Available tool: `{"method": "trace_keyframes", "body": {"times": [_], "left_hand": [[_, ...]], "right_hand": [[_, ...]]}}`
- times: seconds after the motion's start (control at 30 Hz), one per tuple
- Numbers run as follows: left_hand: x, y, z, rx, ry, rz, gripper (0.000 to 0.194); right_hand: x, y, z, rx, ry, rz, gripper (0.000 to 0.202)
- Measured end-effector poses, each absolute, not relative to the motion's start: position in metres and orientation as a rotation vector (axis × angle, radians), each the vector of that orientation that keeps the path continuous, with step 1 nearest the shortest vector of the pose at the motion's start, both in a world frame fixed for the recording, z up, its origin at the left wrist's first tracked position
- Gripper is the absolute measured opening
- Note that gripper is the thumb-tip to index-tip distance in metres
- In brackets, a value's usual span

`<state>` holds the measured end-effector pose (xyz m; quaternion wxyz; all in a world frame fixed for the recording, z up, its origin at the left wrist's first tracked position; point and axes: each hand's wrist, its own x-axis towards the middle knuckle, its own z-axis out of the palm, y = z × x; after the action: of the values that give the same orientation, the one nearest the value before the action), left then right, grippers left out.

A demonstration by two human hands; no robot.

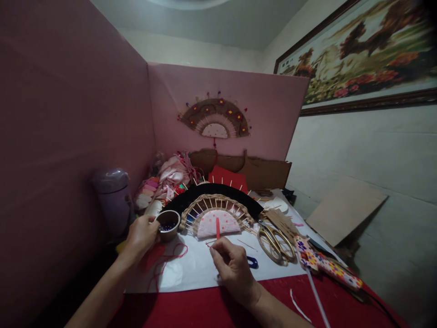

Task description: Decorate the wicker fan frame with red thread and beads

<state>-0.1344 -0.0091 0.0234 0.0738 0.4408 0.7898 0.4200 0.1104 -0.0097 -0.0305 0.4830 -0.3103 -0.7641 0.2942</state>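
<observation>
My left hand [141, 234] pinches the rim of a small round cup [163, 233] holding dark, shiny beads [167, 226]. The fingers of my right hand [232, 266] are pinched together, with a thin reddish end showing at their tips, too small to name. Just above that hand, a handmade fan [218, 193] lies on the white sheet [184, 280]. It has a black outer band, thin sticks, a braided edge and a pink dotted half-round base [205, 224]. A red strip [217, 228] hangs from the base. Loose red thread [170, 256] curls between my hands.
Gold-handled scissors [276, 243] and a flower-patterned glue gun [327, 264] lie at right. A lilac bottle [114, 200] stands left, by pink fabric [173, 171]. Behind are cardboard [266, 169] and a pink panel [164, 100] bearing another fan [218, 114]. A red cloth [191, 310] covers the front.
</observation>
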Motion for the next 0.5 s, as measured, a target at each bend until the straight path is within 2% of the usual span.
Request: {"method": "trace_keyframes", "body": {"times": [0.1,0.27,0.5], "left_hand": [[-0.119,-0.025,0.022,1.353,2.182,1.322,0.018],[-0.082,-0.056,0.016,1.240,1.873,1.524,0.036],[-0.060,-0.071,0.009,1.223,1.800,1.702,0.037]], "right_hand": [[0.110,-0.009,-0.032,-0.764,-1.835,0.742,0.018],[0.111,-0.006,-0.033,-0.794,-1.740,0.792,0.018],[0.112,-0.005,-0.031,-0.822,-1.687,0.822,0.018]]}}
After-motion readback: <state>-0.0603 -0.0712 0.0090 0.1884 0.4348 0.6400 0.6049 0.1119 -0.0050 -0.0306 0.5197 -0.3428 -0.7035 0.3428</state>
